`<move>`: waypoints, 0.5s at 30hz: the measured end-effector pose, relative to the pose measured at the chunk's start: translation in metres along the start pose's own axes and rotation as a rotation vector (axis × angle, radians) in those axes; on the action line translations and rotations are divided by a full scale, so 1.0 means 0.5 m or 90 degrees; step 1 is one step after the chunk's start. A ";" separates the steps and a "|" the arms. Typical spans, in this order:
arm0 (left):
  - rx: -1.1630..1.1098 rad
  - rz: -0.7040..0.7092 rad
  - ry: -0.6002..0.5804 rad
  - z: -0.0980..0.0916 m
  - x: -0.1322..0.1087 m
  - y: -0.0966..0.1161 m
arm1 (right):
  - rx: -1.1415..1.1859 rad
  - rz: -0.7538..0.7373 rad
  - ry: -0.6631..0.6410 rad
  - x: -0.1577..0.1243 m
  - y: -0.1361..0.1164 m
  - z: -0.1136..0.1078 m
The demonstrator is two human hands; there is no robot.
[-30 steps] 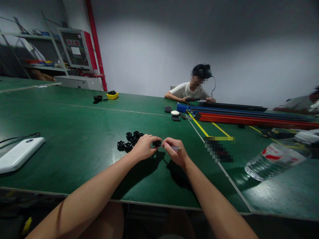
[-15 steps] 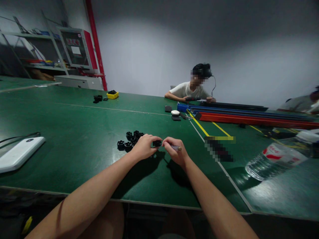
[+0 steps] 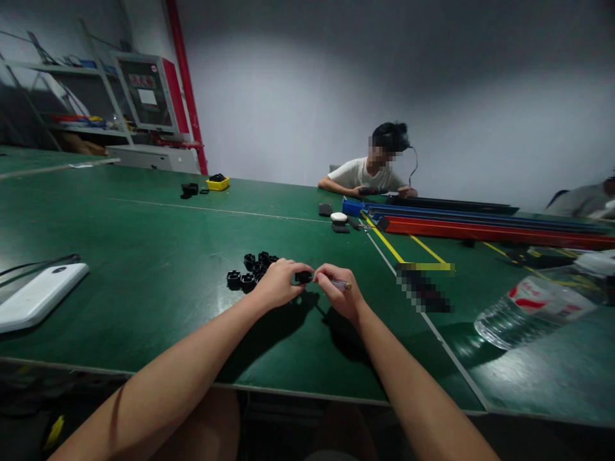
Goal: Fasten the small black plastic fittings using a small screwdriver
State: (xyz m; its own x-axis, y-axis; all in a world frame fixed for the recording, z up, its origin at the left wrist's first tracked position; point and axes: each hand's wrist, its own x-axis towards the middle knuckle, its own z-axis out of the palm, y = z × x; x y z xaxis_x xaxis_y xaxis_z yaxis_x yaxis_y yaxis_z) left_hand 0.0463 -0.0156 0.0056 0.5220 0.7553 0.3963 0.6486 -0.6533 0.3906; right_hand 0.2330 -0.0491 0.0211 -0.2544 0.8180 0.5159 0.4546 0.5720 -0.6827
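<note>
My left hand (image 3: 281,283) pinches a small black plastic part (image 3: 303,277) between thumb and fingers, just above the table. Held like a pen, a slim tool with a translucent handle (image 3: 344,285) sits in my right hand (image 3: 336,289). Its front end points at the black part; whether it touches is too small to tell, and so is the kind of tip. Several similar black plastic parts (image 3: 234,279) lie in a cluster to the left, some of them hidden behind my left hand.
On the green table (image 3: 144,307) are a white power bank (image 3: 45,296) at left and a plastic water bottle (image 3: 528,312) at right. Long red rails (image 3: 480,232) and a yellow bin (image 3: 218,184) lie farther back. A co-worker (image 3: 360,174) sits opposite, holding a dark tool.
Both hands keep the same grip and almost the same place. The whole view has shifted very slightly.
</note>
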 end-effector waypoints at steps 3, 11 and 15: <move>0.003 0.002 -0.001 -0.001 0.000 0.001 | -0.001 0.003 -0.004 -0.001 -0.001 0.000; 0.010 0.004 -0.010 -0.003 0.000 0.003 | 0.003 0.012 -0.013 -0.001 0.001 0.001; 0.047 0.000 -0.026 -0.006 -0.001 0.008 | 0.018 0.030 -0.017 0.001 0.003 0.002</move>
State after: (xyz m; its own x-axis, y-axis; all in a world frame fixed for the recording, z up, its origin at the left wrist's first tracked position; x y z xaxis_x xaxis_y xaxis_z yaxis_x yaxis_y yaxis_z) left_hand 0.0469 -0.0185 0.0096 0.5436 0.7574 0.3616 0.6868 -0.6491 0.3271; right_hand 0.2326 -0.0479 0.0198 -0.2554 0.8454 0.4692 0.4418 0.5337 -0.7211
